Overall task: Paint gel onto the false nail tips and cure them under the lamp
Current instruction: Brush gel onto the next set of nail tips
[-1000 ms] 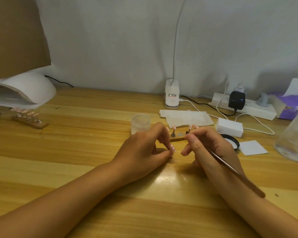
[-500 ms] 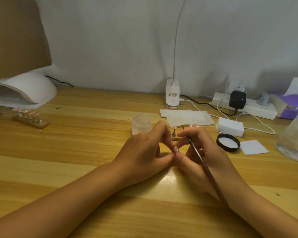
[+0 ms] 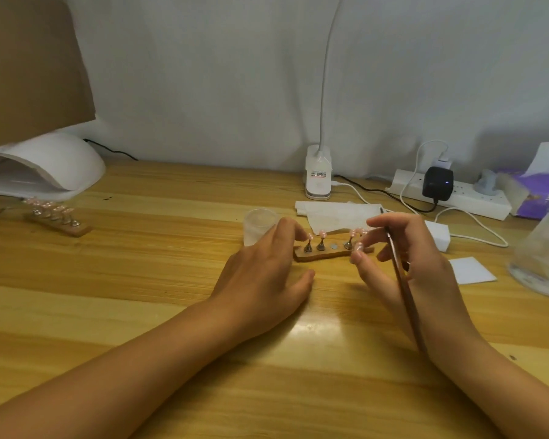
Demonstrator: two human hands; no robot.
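Note:
A small wooden holder (image 3: 324,254) lies mid-table with pink false nail tips (image 3: 322,232) on metal stands; one magnet spot in its middle is bare. My left hand (image 3: 267,274) rests flat at the holder's left end with spread fingers, and its fingertips touch the leftmost stand. My right hand (image 3: 409,261) hovers over the right end. It holds a thin brown brush (image 3: 404,293) along the palm and pinches a pink nail tip (image 3: 358,247) between thumb and forefinger. A second holder with tips (image 3: 57,218) sits before the white curing lamp (image 3: 51,166) at far left.
Behind the holder stand a small frosted cup (image 3: 258,221), folded tissue (image 3: 333,215) and a clip lamp base (image 3: 318,174). On the right are a power strip (image 3: 476,199) with cables, a white block (image 3: 439,236), a white pad (image 3: 471,270), a clear container (image 3: 542,258) and a purple tissue pack (image 3: 542,191).
The hands, which met over a nail tip, have parted. The tip went from my left fingers to my right. My left hand moved to the holder's left end.

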